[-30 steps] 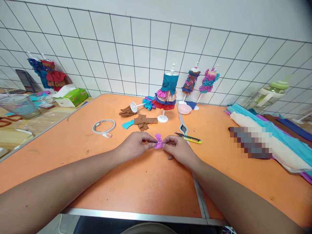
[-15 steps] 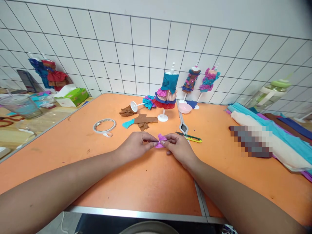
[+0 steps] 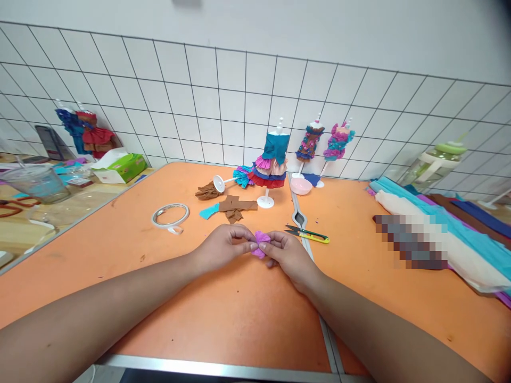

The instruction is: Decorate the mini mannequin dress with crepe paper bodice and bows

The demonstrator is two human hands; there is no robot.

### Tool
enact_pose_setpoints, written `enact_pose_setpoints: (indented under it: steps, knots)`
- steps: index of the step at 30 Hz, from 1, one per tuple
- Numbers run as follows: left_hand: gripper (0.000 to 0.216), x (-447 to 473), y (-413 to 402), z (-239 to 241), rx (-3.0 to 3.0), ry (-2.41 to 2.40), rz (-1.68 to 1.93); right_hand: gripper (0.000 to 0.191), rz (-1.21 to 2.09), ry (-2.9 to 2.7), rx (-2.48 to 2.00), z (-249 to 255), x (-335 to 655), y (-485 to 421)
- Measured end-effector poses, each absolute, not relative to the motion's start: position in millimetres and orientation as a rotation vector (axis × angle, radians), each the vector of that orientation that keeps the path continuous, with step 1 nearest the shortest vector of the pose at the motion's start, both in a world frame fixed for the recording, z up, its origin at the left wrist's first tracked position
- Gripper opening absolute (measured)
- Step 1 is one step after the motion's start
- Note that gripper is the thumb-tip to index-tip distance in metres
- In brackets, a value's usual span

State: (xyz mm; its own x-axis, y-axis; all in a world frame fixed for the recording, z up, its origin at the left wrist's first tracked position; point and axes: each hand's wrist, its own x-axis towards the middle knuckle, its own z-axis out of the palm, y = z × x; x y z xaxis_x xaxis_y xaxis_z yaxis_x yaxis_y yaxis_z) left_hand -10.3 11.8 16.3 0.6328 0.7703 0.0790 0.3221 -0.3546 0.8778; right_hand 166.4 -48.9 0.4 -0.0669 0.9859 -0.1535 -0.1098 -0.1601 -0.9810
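Observation:
A small piece of purple crepe paper (image 3: pixel 261 236), gathered in the middle and fanned out above and below, is pinched between my two hands over the orange table. My left hand (image 3: pixel 225 246) grips its left side with thumb and fingers. From the right, my right hand (image 3: pixel 290 258) pinches it the same way, the thumbs nearly meeting. Thread snips (image 3: pixel 315 236) with a yellow handle lie just beyond my right hand. Brown paper pieces (image 3: pixel 235 206) and a blue paper scrap (image 3: pixel 209 211) rest beyond my left hand.
A small mannequin (image 3: pixel 275 149) in a layered paper dress stands behind my hands. A roll of tape (image 3: pixel 171 215) lies at left, a pink bowl (image 3: pixel 301 185) further back. Rolled crepe paper (image 3: pixel 439 239) lies at right near a bottle (image 3: pixel 433 162). A tissue pack (image 3: pixel 123 166) sits at back left.
The purple paper now spreads wider above and below the pinch, and my fingers have drawn closer together. The view has tilted up slightly.

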Motion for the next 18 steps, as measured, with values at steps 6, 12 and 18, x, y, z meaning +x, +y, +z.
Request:
enact_pose_setpoints:
  steps: [6, 12, 18]
  knots:
    - [0.027, -10.9, 15.3, 13.8, 1.774, 0.743, 0.538, 0.036, 1.535, -1.013, -1.129, -4.1, 167.1, -46.6]
    - [0.035, -10.5, 9.4, 13.1, 1.862, 0.902, 0.59, 0.032, 1.358, -1.061, -1.224, -6.0, 162.4, -43.5]
    - [0.02, -11.1, 7.5, 18.2, 1.979, 0.925, 0.633, 0.025, 1.293, -1.108, -1.22, -3.3, 161.0, -46.4]
